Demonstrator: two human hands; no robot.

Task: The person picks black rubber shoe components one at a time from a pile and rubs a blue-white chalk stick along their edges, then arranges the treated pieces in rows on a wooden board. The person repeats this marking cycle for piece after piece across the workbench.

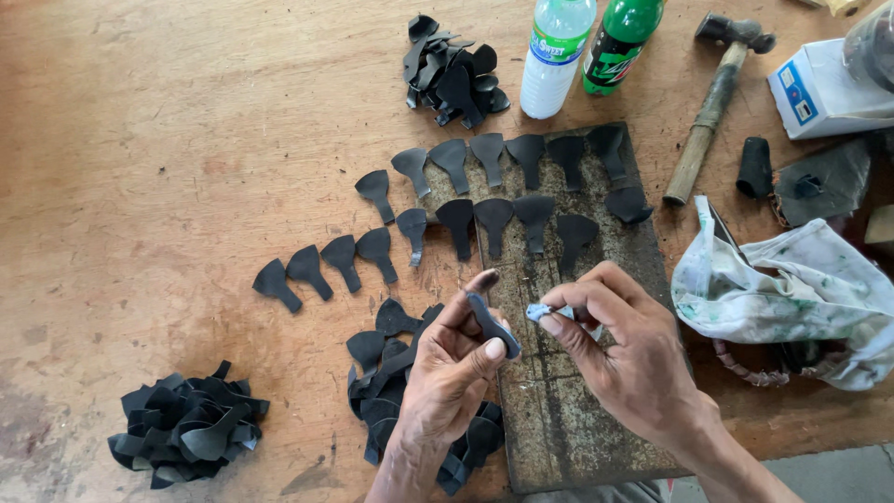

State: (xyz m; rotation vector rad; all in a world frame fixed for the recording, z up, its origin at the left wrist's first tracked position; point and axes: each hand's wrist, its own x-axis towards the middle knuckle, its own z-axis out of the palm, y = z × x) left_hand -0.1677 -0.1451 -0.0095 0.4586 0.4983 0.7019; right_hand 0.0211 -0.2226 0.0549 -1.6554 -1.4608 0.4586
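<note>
The left hand is pinching a black rubber piece while the right hand is gripping a small blue-white tube (tip just beside it) above the bench.

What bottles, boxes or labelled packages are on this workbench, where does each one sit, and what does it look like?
Clear plastic bottle: top edge, right of centre; pale contents, green-and-white label band.
Green plastic bottle: just right of the clear one; dark label with bright green and red marks.
White carton: top right corner, beyond the hammer; boxy, blue printing on its side.
No signs or screens in view.
</note>
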